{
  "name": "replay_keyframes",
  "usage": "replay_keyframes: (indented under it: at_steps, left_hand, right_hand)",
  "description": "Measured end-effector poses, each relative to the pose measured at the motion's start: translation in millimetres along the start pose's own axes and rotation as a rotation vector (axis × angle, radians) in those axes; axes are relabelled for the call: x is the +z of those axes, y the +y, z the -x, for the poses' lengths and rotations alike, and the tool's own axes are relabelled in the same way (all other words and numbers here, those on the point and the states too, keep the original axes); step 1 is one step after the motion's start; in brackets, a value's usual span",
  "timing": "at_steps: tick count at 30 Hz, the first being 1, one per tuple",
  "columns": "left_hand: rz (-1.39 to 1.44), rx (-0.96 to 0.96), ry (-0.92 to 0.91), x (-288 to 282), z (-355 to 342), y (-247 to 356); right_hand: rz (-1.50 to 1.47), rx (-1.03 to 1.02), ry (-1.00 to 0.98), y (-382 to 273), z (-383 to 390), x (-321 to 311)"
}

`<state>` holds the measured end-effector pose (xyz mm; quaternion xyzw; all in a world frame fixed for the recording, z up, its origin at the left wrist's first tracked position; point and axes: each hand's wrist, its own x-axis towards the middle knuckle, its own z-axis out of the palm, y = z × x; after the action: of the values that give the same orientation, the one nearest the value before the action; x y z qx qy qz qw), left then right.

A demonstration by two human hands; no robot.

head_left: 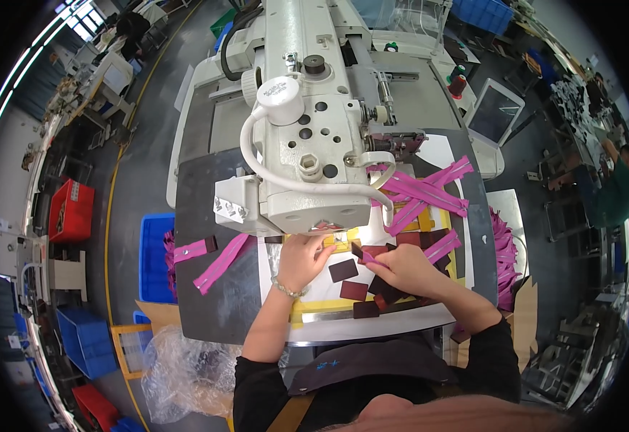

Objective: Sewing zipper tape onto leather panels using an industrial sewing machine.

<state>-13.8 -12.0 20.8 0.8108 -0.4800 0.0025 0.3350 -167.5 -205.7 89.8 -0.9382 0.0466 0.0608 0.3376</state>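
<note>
Under the head of a large white sewing machine [314, 155], my left hand [303, 262] rests beside a yellow plate [343, 243]. Its thumb and forefinger are stretched out and apart, with the other fingers partly hidden. To the right, my right hand [406, 271] is closed in a pinch on a pink zipper end [374, 259]. A dark patch [357, 250] shows at the tip of that strip, close to the plate. Several loose dark brown and dark red patches [354, 290] lie on the white sheet below and between my hands.
More pink zippers [429, 189] lie crossed at the machine's right, others [222, 265] on the dark table at the left. A blue bin [157, 252] holds pink zippers. Clear plastic wrap [185, 371] hangs below the left table edge. A screen [496, 111] stands at the right.
</note>
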Motion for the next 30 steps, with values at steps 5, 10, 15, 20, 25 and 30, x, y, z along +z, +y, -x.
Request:
replay_keyframes:
  at_steps: [5, 10, 15, 20, 25, 30]
  left_hand:
    - [-0.024, 0.159, -0.016, 0.2, -3.5, 9.6]
    - [-0.194, 0.202, -0.05, 4.8, -6.9, 17.6]
    - [-0.165, 0.15, 0.06, 9.6, -7.0, 12.6]
    - [-0.08, 0.079, -0.022, 7.8, -5.3, 17.9]
    - [0.598, -0.152, -0.245, -20.7, 1.4, 28.8]
    - [1.252, -0.295, -0.151, -31.7, 8.5, 33.5]
  right_hand:
    - [0.192, -0.113, -0.043, -9.5, 30.9, -13.5]
    - [0.475, -0.16, 0.155, -7.1, 39.1, -15.2]
    - [0.532, -0.079, 0.269, -11.7, 38.3, -36.7]
    - [0.316, -0.229, 0.189, -40.0, 39.6, -58.6]
    - [-0.312, -0.233, -0.057, -62.8, 40.7, -53.4]
    - [-0.928, -0.081, -0.38, -64.2, 33.5, -11.8]
